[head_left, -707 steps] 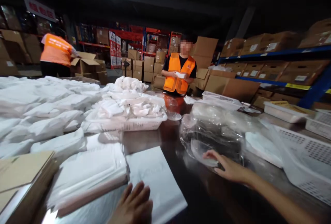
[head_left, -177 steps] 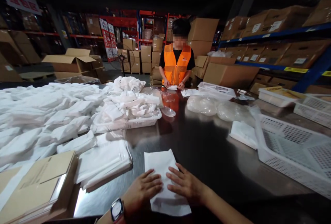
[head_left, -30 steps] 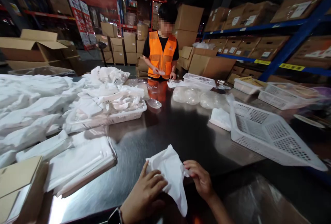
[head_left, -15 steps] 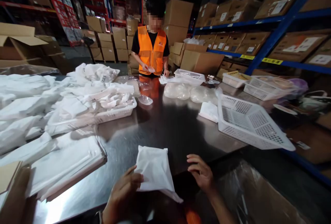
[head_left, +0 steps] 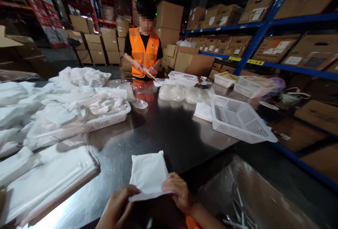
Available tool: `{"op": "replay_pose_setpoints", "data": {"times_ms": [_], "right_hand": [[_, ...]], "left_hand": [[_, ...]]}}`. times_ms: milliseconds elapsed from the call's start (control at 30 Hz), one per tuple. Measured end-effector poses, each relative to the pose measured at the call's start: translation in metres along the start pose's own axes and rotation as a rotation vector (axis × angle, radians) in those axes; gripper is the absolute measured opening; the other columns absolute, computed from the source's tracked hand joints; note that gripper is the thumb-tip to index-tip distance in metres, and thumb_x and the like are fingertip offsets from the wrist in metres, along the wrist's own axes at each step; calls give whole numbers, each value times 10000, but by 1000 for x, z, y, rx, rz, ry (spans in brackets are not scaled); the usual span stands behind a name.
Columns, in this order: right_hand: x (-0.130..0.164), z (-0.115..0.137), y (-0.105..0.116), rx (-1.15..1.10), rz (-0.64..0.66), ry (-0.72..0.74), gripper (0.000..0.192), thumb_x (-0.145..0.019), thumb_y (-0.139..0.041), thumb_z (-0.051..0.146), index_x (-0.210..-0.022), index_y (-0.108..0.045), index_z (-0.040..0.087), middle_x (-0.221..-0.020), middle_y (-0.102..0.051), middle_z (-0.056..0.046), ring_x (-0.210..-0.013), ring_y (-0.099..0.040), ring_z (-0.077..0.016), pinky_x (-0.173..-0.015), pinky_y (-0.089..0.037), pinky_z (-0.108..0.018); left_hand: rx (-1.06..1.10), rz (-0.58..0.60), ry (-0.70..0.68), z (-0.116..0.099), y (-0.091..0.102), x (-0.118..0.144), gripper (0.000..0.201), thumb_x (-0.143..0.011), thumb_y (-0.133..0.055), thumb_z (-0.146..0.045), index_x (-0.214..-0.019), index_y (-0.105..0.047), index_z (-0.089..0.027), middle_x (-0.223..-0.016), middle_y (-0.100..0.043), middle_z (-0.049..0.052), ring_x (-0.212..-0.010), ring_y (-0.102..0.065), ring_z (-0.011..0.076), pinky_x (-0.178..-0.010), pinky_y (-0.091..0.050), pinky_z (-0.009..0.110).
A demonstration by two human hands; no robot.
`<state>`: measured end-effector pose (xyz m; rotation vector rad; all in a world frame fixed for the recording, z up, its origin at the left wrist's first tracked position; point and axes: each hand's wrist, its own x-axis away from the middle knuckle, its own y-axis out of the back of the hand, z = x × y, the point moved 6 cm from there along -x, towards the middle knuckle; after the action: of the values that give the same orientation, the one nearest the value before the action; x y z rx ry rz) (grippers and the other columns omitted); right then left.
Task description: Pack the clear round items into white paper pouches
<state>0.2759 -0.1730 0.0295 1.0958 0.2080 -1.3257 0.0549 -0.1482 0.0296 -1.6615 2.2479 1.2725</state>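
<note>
A white pouch [head_left: 148,171] with a loose flap along its near edge is held over the front edge of the metal table. My left hand [head_left: 121,200] is closed on its lower left corner. On the lower right side, my right hand [head_left: 179,191] pinches the pouch near the flap, fingers curled over it. What the pouch contains, if anything, cannot be seen. To the left lies a stack of flat white bags [head_left: 52,178].
White packages fill a basket [head_left: 108,120] at left. A white perforated basket [head_left: 237,119] and a small white packet [head_left: 203,111] stand at right, near clear plastic bundles [head_left: 173,93]. A co-worker in an orange vest [head_left: 144,51] handles something white across the metal table [head_left: 163,134].
My right hand has come in from the right and gripped the pouch. The near flap is now drawn across between both hands. The view has turned slightly right.
</note>
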Motion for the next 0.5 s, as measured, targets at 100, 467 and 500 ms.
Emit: {"op": "replay_pose_setpoints", "data": {"times_ms": [100,467,500], "right_hand": [[-3,-10,2,31,-184,-200,440,-985,-360,481,-827,-670,213,-703,-686,-41,-640,-655,-176,-610,-538,-297],[-44,-52,-2,261,-150,-474,571,-891,-398,684,-787,-682,201,-695,-717,-60,-611,-690,-200,-490,-486,-238],[-44,-56,-3,298,-144,-485,592,-890,-373,700,-792,-680,204,-697,-718,-64,-615,-694,-209,-478,-478,-243]], "left_hand": [[39,-182,176,-4,-2,-10,408,-957,-391,-470,-682,-555,-216,-583,-607,-18,-495,-584,126,-478,-494,185],[-176,-267,564,33,-25,-17,357,-981,-267,-395,-760,-492,-228,-573,-604,11,-509,-585,190,-474,-360,264],[-216,-240,582,34,-25,-17,347,-982,-260,-374,-770,-493,-229,-582,-617,15,-519,-599,195,-477,-355,265]]}}
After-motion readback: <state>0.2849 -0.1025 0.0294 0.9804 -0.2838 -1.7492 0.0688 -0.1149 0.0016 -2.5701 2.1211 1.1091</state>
